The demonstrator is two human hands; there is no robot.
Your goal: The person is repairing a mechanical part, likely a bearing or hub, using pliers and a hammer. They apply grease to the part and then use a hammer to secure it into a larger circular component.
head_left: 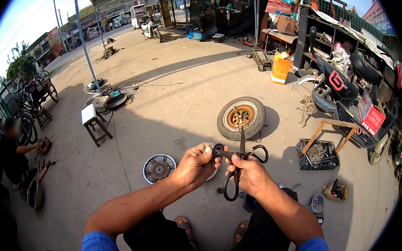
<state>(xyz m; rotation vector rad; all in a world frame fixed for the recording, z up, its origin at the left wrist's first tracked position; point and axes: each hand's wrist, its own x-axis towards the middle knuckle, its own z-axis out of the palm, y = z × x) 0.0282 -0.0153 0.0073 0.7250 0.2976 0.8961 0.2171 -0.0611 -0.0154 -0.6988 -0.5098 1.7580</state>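
Observation:
My left hand (195,167) is closed, pinching a small dark ball bearing (218,149) between thumb and fingers. In my right hand (252,174) is a pair of scissors (243,146) with black looped handles, gripped near the pivot. The blades stand apart: one points away from me, the other reaches left with its tip at the bearing's face. Whether that tip goes into the bearing cannot be made out. Below my hands, a silver wheel hub (159,169) lies on the concrete, partly near my left forearm. Beyond them lies a tyre on an orange rim (255,117).
To the right are a crate of metal parts (319,161), a wooden stand (326,122), a yellow cut container (337,190) and a scooter (343,97). A white-topped stool (89,113) stands left. Another person (15,148) crouches at far left beside tools.

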